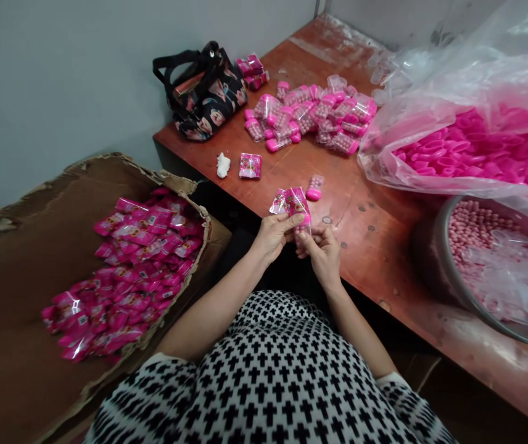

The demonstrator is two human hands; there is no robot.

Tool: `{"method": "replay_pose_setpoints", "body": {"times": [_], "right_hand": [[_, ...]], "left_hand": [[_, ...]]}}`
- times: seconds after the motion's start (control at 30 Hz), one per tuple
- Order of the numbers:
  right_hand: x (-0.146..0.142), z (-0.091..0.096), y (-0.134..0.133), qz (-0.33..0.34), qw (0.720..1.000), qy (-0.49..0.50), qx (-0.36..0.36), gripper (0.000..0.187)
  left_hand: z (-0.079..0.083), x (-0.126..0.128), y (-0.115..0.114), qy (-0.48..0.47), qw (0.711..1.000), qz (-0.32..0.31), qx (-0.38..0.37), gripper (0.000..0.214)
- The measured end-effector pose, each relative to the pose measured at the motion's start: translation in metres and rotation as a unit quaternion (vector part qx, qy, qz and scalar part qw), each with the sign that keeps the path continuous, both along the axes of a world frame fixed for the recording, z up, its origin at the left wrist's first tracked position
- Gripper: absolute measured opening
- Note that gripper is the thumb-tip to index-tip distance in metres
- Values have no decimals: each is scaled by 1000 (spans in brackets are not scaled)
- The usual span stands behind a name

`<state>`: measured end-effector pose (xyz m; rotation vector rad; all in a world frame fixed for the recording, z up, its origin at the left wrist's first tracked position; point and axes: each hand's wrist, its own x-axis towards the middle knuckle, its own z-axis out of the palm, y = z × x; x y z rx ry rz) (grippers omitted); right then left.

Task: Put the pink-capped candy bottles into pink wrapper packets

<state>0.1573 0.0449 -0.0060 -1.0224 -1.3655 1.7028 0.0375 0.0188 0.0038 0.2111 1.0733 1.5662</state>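
Note:
My left hand [274,236] and my right hand [322,250] meet at the near edge of the brown table [375,228], both pinched on a small clear pink wrapper [293,202] with a pink-capped candy bottle inside it. One filled candy bottle [314,186] lies just beyond my hands. A single flat pink packet [250,165] and a white crumpled scrap [222,164] rest further left on the table.
A heap of filled bottles [313,117] sits mid-table, with a dark floral bag [205,92] behind it. At right are a plastic bag of pink caps [477,148] and a metal bowl [499,327] of pink beads. A cardboard box [23,246] at left holds many wrapped packets [129,271].

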Motion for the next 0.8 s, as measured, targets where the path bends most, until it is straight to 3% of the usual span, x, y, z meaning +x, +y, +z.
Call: {"method": "replay_pose_setpoints", "body": {"times": [0.13, 0.3, 0.5, 0.63, 0.8], "right_hand": [[0, -1, 4, 16, 997, 32, -62, 27], [0, 0, 4, -14, 1000, -7, 23, 25], [-2, -2, 6, 7, 997, 49, -51, 27], [-4, -6, 2, 2, 999, 36, -32, 29], [-4, -7, -4, 1, 998, -12, 57, 26]], "left_hand": [[2, -2, 0, 55, 998, -13, 0, 27], [1, 0, -1, 59, 998, -21, 1, 26], [3, 2, -4, 47, 998, -37, 2, 29], [5, 0, -7, 40, 999, -12, -6, 31], [4, 6, -8, 7, 999, 36, -6, 33]]}}
